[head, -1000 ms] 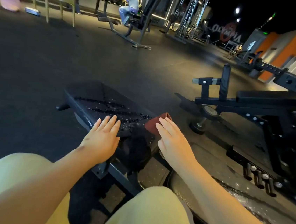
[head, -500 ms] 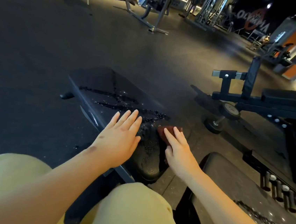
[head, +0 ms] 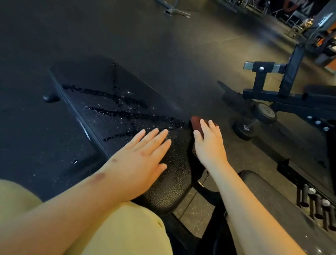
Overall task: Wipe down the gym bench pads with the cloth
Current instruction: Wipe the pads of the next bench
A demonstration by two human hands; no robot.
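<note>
Looked down over yellow shorts (head: pixel 130 237) at a long black pad (head: pixel 97 78) running away to the upper left above a dark floor (head: pixel 49 21). Saw the left hand (head: pixel 140 162) lying flat on the pad's near end, palm down, fingers straight and close together, holding nothing. Found the right hand (head: pixel 209 144) at the pad's right edge, just beyond the left hand's fingertips, laid on top of a dark red cloth (head: pixel 194 123). Made out fingers nearly straight over the cloth and the thumb alongside it, pressing rather than curling round. Saw only the cloth's far end poking out past the fingertips, bunched, sitting on the pad's right rim. Noted wet streaks (head: pixel 133 115) and scattered drops across the pad's middle, ending close to the cloth; saw the pad's far end looking dull and matte. Caught a second pad (head: pixel 269 200) at lower right, below the right forearm, set apart from the first by a gap, with drops glinting toward the lower right corner. Spotted a row of dark pegs (head: pixel 318 207) beside it. Saw another bench (head: pixel 332 97) farther right, with a small wheel (head: pixel 265 112) at its foot, down by the floor. Glimpsed grey machine frames (head: pixel 172 1) far back, blurred.
</note>
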